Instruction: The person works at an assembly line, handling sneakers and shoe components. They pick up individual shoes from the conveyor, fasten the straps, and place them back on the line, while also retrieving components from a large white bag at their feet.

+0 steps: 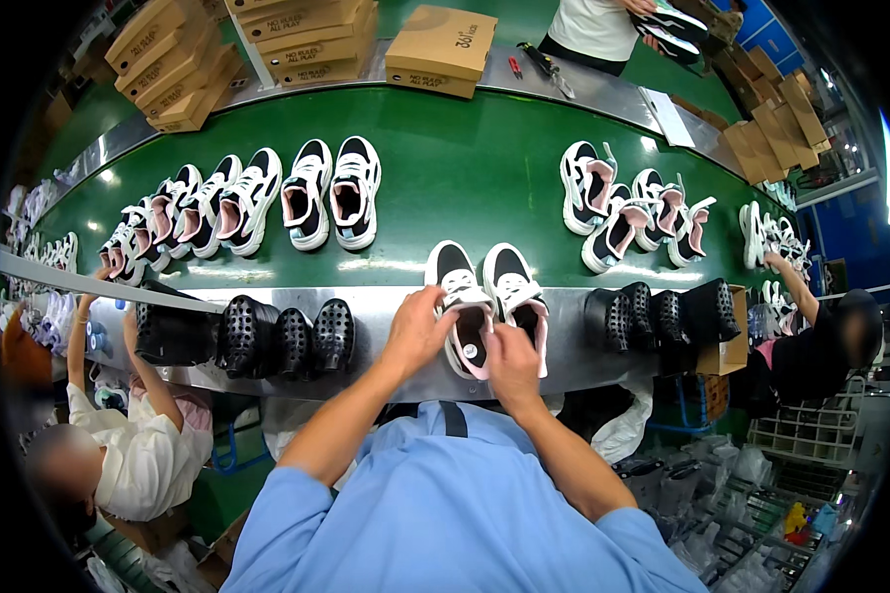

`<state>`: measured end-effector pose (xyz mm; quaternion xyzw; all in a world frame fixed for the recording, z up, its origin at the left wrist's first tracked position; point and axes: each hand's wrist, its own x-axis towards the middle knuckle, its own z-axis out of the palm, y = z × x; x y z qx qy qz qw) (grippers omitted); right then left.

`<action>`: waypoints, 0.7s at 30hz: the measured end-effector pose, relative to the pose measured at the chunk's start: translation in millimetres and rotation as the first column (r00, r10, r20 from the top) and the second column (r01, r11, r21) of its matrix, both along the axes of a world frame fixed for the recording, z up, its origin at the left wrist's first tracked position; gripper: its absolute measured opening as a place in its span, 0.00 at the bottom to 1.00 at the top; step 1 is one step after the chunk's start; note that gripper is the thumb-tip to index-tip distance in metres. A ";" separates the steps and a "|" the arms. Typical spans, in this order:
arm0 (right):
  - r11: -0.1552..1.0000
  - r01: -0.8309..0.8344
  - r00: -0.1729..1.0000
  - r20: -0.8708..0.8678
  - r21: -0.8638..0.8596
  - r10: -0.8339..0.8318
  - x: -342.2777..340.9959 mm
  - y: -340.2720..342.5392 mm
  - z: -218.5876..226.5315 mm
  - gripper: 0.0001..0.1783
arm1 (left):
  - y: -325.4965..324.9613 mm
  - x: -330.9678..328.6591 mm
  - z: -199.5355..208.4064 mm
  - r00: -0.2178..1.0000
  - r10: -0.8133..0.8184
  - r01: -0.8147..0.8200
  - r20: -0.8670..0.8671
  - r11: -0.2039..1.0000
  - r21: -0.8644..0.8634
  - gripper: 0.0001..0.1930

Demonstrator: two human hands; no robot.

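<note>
A pair of black-and-white sneakers with pink linings stands in front of me on the metal ledge, toes pointing away over the green belt. My left hand (421,328) grips the left sneaker (453,265) by its left side and tongue area, fingers closed. On the same shoe's right collar edge, my right hand (514,366) pinches the pink lining. Inside that shoe a small round white sticker shows on the insole. The right sneaker (510,274) stands close alongside, its heel partly behind my right hand, and I cannot tell whether the hand touches it.
Black studded shoe forms (332,334) line the ledge at left, with more black forms (639,314) at right. Matching sneakers (354,193) stand on the green belt (465,178). Shoe boxes (441,47) and pliers (546,67) lie beyond. Co-workers reach in from both sides.
</note>
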<state>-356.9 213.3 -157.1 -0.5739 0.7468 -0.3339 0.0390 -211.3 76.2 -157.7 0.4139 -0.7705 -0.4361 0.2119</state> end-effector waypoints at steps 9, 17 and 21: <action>0.916 0.142 0.980 0.077 0.374 -0.183 -60.4 15.8 -31.9 0.13 | 78.9 -14.1 4.1 0.907 -0.390 0.410 0.156 0.904 -0.122 0.29; 0.915 0.064 0.966 0.205 0.399 -0.156 -120.9 -24.7 11.8 0.29 | 59.4 -33.9 -5.2 0.770 -0.217 0.391 0.600 0.904 -0.174 0.18; 0.851 0.411 0.881 -0.382 0.326 -0.279 -229.9 -64.9 20.9 0.37 | -10.5 -63.3 -16.1 0.809 -0.165 0.375 0.564 0.884 -0.279 0.19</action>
